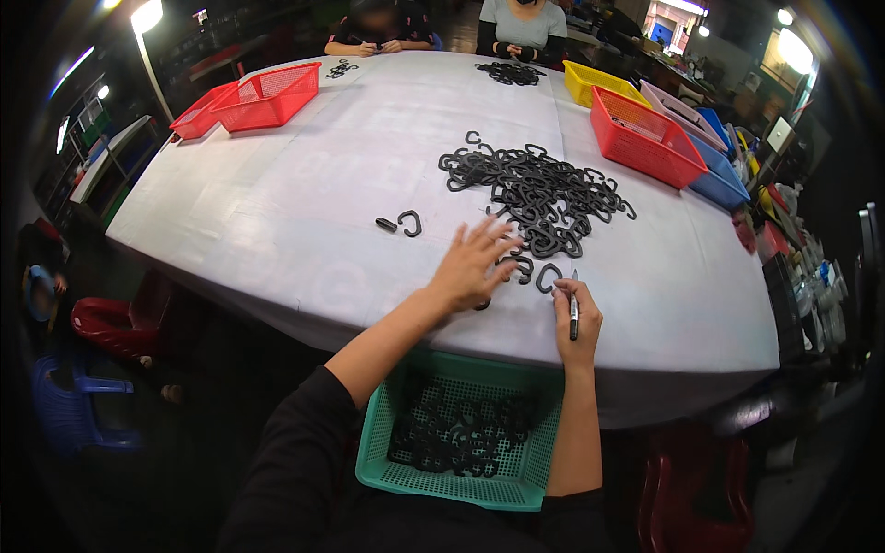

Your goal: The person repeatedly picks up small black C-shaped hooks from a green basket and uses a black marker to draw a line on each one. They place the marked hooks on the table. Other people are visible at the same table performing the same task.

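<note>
My left hand (472,267) is over the table's near side, fingers spread and slightly blurred, beside the near end of a heap of black C-shaped rings (544,189). Some loose rings lie under and next to its fingers. In my right hand (576,318) is a slim black pen-shaped tool (573,318) with a thin pointed tip, held upright. A single black ring (548,278) is at the right thumb and fingertips; I cannot tell whether it is gripped or only touched. Below the table edge, a green basket (373,438) between my forearms contains many similar black pieces.
Two black pieces (408,223) lie apart on the white-covered table (304,203). Red baskets (267,97) stand at the far left; red, yellow, pink and blue baskets (645,138) line the right edge. Two people sit across, small black piles before them. Plastic chairs (129,318) flank the table.
</note>
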Demonstrator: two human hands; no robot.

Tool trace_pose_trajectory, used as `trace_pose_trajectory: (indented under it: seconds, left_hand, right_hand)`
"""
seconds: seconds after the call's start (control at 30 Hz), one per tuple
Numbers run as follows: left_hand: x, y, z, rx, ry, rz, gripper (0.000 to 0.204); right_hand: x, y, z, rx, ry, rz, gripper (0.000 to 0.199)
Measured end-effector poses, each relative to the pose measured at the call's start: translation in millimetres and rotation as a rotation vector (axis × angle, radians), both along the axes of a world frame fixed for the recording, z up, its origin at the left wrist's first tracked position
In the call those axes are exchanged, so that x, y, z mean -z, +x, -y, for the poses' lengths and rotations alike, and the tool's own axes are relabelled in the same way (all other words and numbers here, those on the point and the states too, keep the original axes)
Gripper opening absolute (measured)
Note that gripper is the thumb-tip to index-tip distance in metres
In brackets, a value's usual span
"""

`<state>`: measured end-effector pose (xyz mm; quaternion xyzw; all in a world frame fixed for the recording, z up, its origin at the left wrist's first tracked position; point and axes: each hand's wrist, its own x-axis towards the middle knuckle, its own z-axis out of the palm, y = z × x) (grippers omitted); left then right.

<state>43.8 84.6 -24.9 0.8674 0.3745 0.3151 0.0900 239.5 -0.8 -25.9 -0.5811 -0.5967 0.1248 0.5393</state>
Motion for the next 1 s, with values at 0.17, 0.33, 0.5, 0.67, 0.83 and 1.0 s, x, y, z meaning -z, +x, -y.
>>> trace_pose_trajectory:
  seconds: [0.17, 0.33, 0.5, 0.67, 0.83, 1.0]
  left_hand:
    - [8.9, -48.8, -19.1, -0.512, -0.083, -0.084, 0.051]
    - [15.4, -52.9, -1.1, -0.183, -0.066, -0.095, 0.049]
    - [-4.4, -53.5, 15.6, -0.057, -0.199, 0.1, 0.036]
    - [-11.1, -49.6, 16.6, -0.032, -0.179, 0.225, 0.027]
    - [-5.2, -54.6, 15.8, -0.05, -0.189, 0.294, 0.022]
    - [-6.5, -53.0, 14.8, -0.037, -0.12, 0.268, 0.022]
  right_hand:
    - [-2.1, -2.9, 1.4, -0.004, -0.027, -0.053, 0.01]
    - [-1.8, -1.4, 3.1, -0.005, -0.054, -0.093, 0.01]
    - [2.6, -0.7, 1.0, -0.008, -0.042, -0.091, 0.01]
    - [-4.4, 1.8, 3.4, -0.014, -0.04, -0.071, 0.01]
    - [-1.3, -2.6, 1.9, -0.023, -0.048, -0.081, 0.01]
    - [-3.6, -1.3, 2.8, -0.011, -0.049, -0.078, 0.01]
